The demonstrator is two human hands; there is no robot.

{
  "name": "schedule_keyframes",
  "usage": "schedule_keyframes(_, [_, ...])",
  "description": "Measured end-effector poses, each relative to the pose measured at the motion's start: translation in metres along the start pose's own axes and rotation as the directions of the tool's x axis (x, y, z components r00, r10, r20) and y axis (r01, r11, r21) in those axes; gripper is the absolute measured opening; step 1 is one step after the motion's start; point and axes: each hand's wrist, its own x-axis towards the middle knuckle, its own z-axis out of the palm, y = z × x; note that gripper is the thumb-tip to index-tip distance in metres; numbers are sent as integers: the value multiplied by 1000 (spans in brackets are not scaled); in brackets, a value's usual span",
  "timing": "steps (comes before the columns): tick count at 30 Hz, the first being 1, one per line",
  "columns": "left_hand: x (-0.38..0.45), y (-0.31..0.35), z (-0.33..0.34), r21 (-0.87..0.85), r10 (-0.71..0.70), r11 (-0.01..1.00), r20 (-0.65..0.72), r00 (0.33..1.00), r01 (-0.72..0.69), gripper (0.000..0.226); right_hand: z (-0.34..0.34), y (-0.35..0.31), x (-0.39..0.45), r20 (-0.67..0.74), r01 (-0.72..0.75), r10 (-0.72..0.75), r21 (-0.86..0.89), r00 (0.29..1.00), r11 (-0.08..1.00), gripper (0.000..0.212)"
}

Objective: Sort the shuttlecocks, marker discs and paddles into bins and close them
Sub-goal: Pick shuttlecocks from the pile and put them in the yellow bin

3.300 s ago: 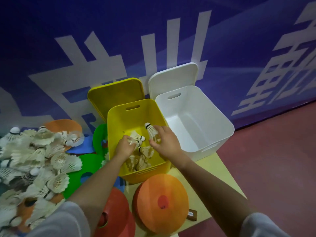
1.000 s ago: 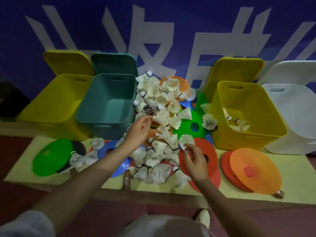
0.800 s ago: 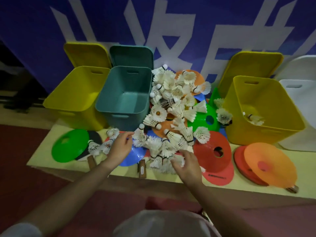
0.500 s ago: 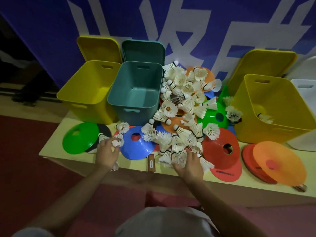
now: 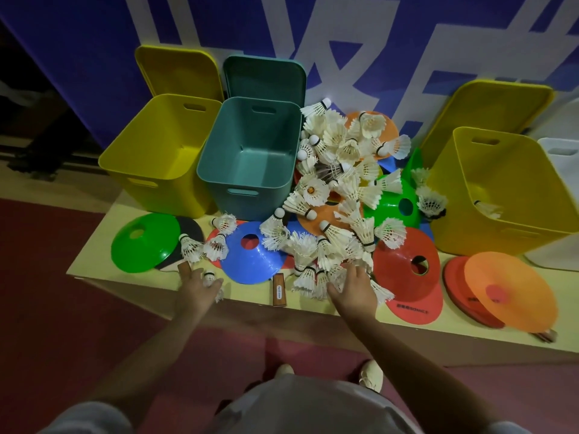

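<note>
Gathering shuttlecocks (image 5: 336, 195) heaped just right of the teal bin (image 5: 250, 158), my left hand (image 5: 198, 288) curled round one, my right hand (image 5: 352, 286) clutched several; lifting them binward seemed next.

left hand (image 5: 197, 286) gripping shuttlecock (image 5: 209, 276), right hand (image 5: 352, 285) on shuttlecock pile (image 5: 336, 195)

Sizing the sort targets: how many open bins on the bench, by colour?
Yellow bins: 2
Teal bin: 1
White bin, cut off by the frame edge: 1
Total: 4
</note>
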Motion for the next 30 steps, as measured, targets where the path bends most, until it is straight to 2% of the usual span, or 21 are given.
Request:
schedule_keyframes(5, [5,12,8,47,-35,998,97,995,31,63,0,-1,2,-27,10,-10,-6,1000,1000,52])
schedule_keyframes(11, [-1,20,9,54,-39,998,134,990,32,53,-2,5,2,-63,47,-44,57,997,997,47])
schedule_keyframes(16, [-19,22,13,-91,71,994,117,991,-61,46,-5,12,-2,-82,57,-47,123,996,991,46])
schedule_keyframes(20, [-33,30,18,-259,67,965,121,990,-34,36,-6,16,-3,-87,37,-25,144,996,989,46])
schedule_keyframes(26, [-55,69,22,-481,191,873,190,963,-78,26,-9,24,-6,-96,53,-35,187,995,981,45])
schedule_keyframes(30, [-74,100,35,-534,275,840,260,926,-100,25,-12,27,-9,-53,20,-7,270,999,963,45])
